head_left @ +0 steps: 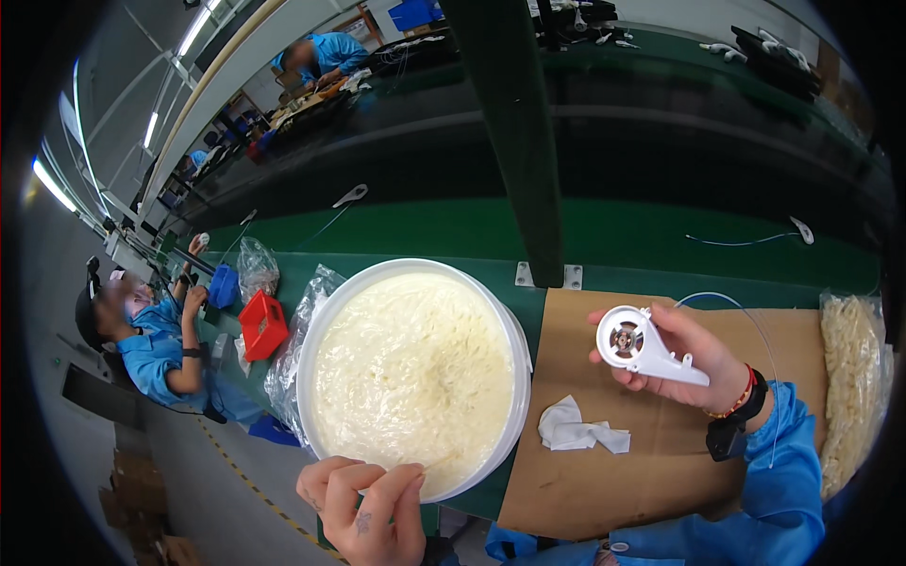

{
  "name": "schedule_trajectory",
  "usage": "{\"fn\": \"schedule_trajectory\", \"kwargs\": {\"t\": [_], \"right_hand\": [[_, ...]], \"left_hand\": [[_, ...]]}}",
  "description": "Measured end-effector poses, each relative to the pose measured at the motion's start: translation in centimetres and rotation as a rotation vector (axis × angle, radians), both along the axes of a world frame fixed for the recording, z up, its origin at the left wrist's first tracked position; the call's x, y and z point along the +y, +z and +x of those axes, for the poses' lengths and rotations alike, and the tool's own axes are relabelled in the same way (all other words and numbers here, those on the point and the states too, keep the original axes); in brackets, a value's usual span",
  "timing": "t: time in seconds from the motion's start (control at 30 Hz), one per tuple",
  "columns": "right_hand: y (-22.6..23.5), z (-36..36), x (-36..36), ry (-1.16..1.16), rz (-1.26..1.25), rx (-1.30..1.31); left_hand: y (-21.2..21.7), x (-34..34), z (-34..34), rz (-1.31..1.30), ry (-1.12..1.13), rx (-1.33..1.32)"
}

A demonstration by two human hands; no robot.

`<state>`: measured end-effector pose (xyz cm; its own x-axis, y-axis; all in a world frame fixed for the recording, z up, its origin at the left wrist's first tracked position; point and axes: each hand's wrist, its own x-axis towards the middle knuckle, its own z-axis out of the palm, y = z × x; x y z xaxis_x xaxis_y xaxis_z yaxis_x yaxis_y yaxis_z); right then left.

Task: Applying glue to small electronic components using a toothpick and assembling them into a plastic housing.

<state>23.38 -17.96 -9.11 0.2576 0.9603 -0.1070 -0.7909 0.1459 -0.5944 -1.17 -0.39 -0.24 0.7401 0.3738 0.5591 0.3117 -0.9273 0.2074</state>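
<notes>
1. Your left hand is pinching a thin pale stick between thumb and fingers at the near rim of the tub; the tip is pointing in over the paste – can't tell if it's touching or just above.
2. Your right hand is gripping the white housing over the brown sheet, right of the tub, its round open face turning up toward you.
3. For a good dip, you're probably best off taking a small dab on the tip only and wiping excess on the rim; a heavy load could be dripping into the housing.
4. Your right grip is looking sound: fingers are cradling the underside and side, leaving the opening clear. Watch the cable – it's arcing loose past your wrist and could be snagging.
5. Materials: the paste is looking thick, creamy and glossy, lumpier toward the right. The housing is showing smooth, hard plastic, round at one end, tapering at the other, with metallic parts inside.
6. The brown sheet is lying matte and paper-like; a crumpled white wipe is resting on it, soft and folded. The clear bag at far right is wrinkling around pale, lumpy contents.
</notes>
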Motion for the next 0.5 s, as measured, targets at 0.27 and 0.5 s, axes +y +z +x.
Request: {"fn": "schedule_trajectory", "kwargs": {"t": [0.27, 0.5], "right_hand": [[3.0, -2.8, 1.0, 0.106, -0.022, -0.16], [2.6, -4.1, 0.7, 0.147, 0.158, -0.318]], "left_hand": [[0.2, 0.0, 0.2, 0.003, 0.0, -0.029], [0.1, -0.8, 0.6, -0.087, -0.027, -0.173]]}}
